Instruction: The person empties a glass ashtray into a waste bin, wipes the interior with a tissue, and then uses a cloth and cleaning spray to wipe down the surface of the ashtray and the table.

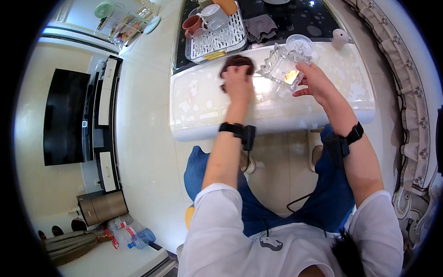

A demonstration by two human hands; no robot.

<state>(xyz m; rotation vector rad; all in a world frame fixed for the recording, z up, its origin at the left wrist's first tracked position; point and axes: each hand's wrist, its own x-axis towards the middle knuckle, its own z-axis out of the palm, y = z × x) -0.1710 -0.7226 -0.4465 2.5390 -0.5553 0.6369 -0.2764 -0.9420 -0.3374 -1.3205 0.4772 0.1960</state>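
Note:
My left hand (239, 85), blurred, has its fingers curled on a dark brown cloth (235, 61) at the table's far side; the cloth's exact folds are hard to make out. My right hand (316, 83) grips the right side of a clear cut-glass square dish, perhaps an ashtray (277, 72), which is tilted. Bright light glints off its inner face. Just beyond the dish sits a round clear tub of cotton swabs (299, 45). Both hands are above the glossy pale tabletop (204, 107).
A white draining tray (221, 45) carries a terracotta mug (192, 25) and several glasses. Beside it, a grey cloth (261, 27) lies on the black speckled surface (297, 20). A pale shaker-like pot (340, 38) stands at the right. Plastic bottles (142, 238) are on the lower left.

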